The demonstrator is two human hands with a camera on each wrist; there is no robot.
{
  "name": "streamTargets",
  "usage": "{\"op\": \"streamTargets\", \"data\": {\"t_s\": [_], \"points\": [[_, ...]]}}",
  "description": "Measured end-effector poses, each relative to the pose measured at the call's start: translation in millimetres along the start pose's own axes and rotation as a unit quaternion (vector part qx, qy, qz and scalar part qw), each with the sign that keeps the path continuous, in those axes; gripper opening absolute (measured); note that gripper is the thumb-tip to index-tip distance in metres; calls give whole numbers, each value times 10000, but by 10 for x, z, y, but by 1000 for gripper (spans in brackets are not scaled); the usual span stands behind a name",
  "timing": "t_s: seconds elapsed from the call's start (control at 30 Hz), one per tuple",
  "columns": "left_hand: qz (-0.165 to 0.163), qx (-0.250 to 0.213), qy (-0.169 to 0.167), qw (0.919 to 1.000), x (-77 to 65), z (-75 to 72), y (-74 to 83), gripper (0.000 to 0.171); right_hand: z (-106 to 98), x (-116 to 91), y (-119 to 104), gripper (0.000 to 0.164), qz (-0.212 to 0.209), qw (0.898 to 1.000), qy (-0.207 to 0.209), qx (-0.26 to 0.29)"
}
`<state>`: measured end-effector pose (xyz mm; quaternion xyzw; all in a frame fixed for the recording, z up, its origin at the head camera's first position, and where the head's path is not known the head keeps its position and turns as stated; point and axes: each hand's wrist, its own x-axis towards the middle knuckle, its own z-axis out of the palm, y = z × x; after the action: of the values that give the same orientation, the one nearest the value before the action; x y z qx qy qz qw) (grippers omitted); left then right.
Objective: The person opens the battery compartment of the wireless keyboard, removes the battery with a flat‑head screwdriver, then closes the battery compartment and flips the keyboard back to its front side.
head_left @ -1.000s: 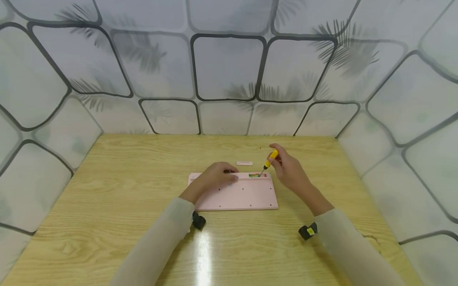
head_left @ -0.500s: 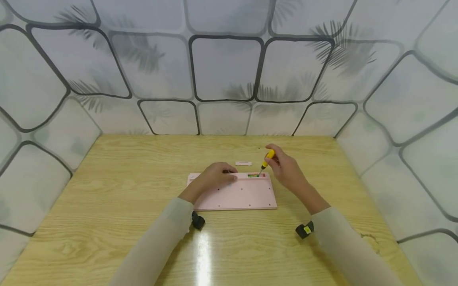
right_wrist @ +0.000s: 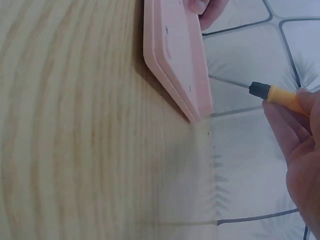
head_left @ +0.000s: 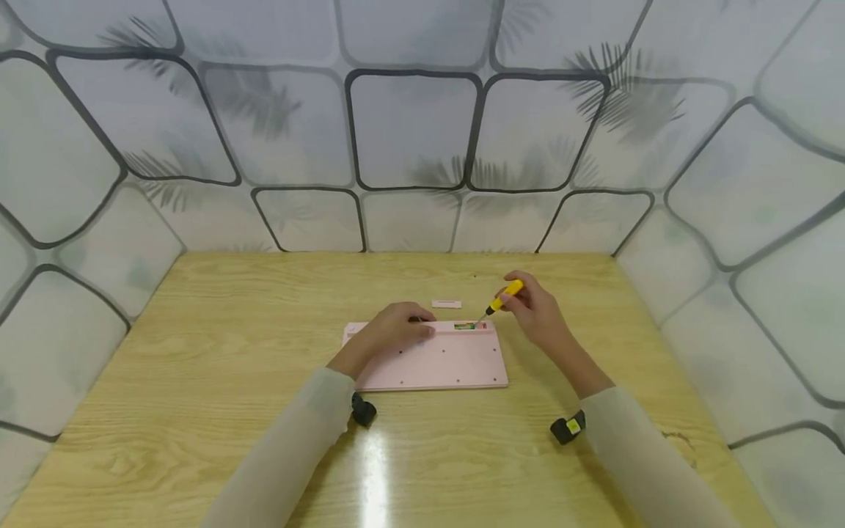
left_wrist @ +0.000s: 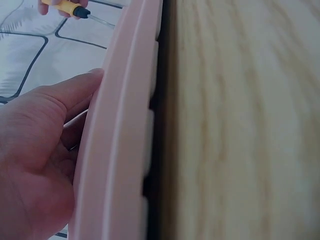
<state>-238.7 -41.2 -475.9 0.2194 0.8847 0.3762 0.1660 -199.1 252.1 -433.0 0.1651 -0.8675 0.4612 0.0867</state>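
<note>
A pink keyboard [head_left: 449,367] lies face down on the table, with its keys toward the wood in the left wrist view. Near its far right edge, an open battery compartment [head_left: 465,326] shows something green inside, likely batteries. My left hand [head_left: 399,323] holds the keyboard's raised far edge, thumb on the near side and fingers over the back. My right hand [head_left: 540,317] grips a yellow screwdriver [head_left: 507,296] by its handle. The shaft slants down to the left, and its tip is at the compartment's right part. In the right wrist view the tip is hidden behind the keyboard edge.
A small pink battery cover [head_left: 446,303] lies on the wooden table [head_left: 264,308] just beyond the keyboard. A tiny dark speck [head_left: 474,276] is farther back. Patterned panels [head_left: 409,132] enclose the table's back and sides.
My right hand has swung to the right and tilted the screwdriver lower, with its tip staying at the compartment. The left hand and keyboard hold their place, while the view shifts slightly.
</note>
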Motion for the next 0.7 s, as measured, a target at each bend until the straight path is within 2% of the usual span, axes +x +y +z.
{"op": "streamTargets", "data": {"t_s": [0.23, 0.43, 0.6, 0.7], "points": [[54, -39, -47, 10000, 2, 8, -11, 30, -24, -52, 125, 35, 267, 9964, 123, 791], [90, -68, -74, 9999, -5, 6, 0, 31, -45, -82, 252, 36, 684, 9812, 288, 1784], [78, -110, -67, 9999, -12, 0, 4, 31, -65, -126, 329, 36, 1090, 9717, 351, 2067], [76, -115, -57, 9999, -13, -4, 2, 30, -63, -135, 385, 42, 1333, 9638, 377, 2279]]}}
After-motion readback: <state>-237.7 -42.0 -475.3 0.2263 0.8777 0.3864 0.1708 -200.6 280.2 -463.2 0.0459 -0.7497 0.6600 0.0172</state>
